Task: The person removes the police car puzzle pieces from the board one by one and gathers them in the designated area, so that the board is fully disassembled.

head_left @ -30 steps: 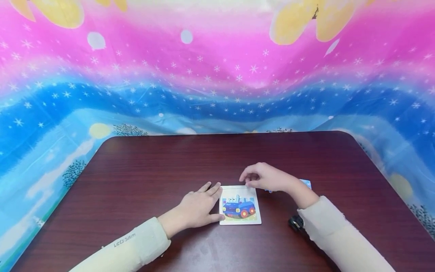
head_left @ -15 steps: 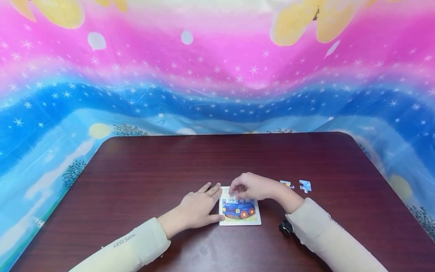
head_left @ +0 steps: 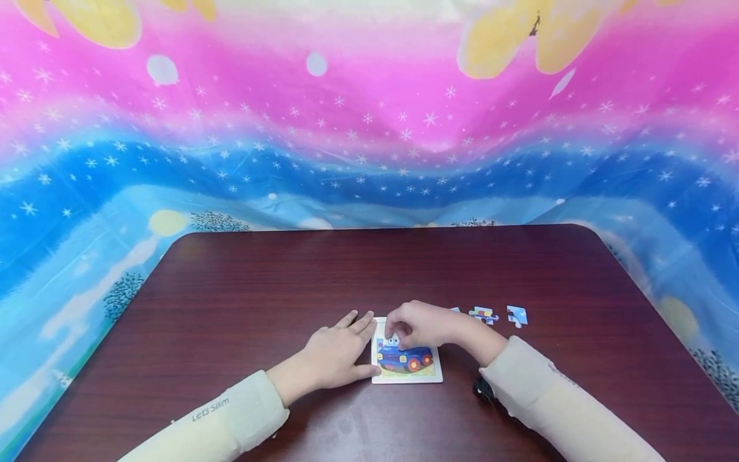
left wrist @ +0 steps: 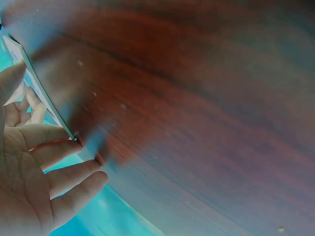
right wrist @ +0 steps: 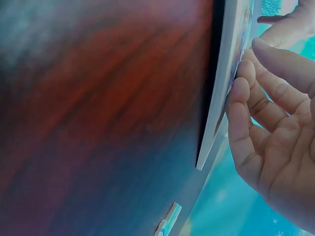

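A square white-framed jigsaw puzzle (head_left: 407, 378) with a blue cartoon car lies on the table in the head view. My left hand (head_left: 337, 353) rests flat at its left side, fingers spread, thumb on the frame's edge. Over the upper left of the picture my right hand (head_left: 424, 323) bends its fingers down, index finger and thumb on either side of the car's eyes. Whether they pinch a piece is hidden. The right wrist view shows the curled fingers of the right hand (right wrist: 280, 123) close against the puzzle's face.
Loose puzzle pieces lie right of the puzzle: a blue one (head_left: 517, 315), a multicoloured one (head_left: 484, 314) and one partly behind the right wrist. A dark object (head_left: 482, 389) shows under the right cuff. A patterned cloth (head_left: 369, 160) hangs behind the brown table (head_left: 260, 276).
My right hand has moved left and down from the puzzle's top right edge onto its upper left, uncovering loose pieces behind the wrist. The left hand stays where it was.
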`<state>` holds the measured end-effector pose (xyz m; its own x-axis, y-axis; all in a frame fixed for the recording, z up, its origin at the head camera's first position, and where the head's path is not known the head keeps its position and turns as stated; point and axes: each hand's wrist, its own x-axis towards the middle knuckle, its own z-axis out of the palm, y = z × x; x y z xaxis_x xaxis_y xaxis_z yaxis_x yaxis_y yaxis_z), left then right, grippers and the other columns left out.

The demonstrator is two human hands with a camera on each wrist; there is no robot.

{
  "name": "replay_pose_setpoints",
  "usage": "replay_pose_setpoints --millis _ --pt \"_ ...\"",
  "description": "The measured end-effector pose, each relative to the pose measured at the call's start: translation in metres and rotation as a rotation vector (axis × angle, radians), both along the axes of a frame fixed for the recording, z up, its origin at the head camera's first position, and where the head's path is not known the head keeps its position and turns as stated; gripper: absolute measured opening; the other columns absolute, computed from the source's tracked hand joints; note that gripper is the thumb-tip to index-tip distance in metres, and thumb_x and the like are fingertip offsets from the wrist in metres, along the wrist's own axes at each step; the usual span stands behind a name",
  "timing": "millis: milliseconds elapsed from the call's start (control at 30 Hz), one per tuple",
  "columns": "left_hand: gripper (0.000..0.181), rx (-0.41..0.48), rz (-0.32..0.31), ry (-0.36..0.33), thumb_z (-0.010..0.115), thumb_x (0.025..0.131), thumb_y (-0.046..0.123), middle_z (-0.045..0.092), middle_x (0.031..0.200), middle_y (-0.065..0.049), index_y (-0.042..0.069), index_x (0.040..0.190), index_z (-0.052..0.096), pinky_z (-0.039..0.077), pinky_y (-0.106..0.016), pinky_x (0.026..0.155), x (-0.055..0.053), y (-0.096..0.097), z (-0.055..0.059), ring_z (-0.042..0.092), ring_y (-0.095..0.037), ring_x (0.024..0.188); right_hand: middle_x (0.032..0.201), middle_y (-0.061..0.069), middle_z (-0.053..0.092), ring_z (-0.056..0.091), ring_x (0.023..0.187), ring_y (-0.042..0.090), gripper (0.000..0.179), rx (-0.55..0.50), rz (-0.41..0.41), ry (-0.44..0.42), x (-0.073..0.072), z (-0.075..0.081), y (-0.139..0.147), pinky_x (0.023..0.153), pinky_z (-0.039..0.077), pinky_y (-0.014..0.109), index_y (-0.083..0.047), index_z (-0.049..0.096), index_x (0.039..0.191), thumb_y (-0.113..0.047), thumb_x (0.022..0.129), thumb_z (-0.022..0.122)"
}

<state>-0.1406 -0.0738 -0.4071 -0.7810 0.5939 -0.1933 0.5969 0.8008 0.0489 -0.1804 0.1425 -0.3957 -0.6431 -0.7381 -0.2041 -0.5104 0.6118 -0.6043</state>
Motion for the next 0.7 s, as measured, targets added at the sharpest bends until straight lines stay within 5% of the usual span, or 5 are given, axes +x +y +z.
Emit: replay_pose_setpoints --millis 700 --pt "0.082 0.010 -0.007 -0.018 0.060 0.089 0.063 0.036 0.161 -0.004 0.012 0.151 0.043 0.054 -0.054 0.091 0.000 0.000 0.003 0.036 -0.029 0.148 0.068 -0.008 0.050 0.044 0.059 0.005 0.018 0.089 -0.082 0.037 0.011 0.000 -0.009 0.061 0.040 0.021 -0.014 0.063 0.098 -0.007 0.086 0.075"
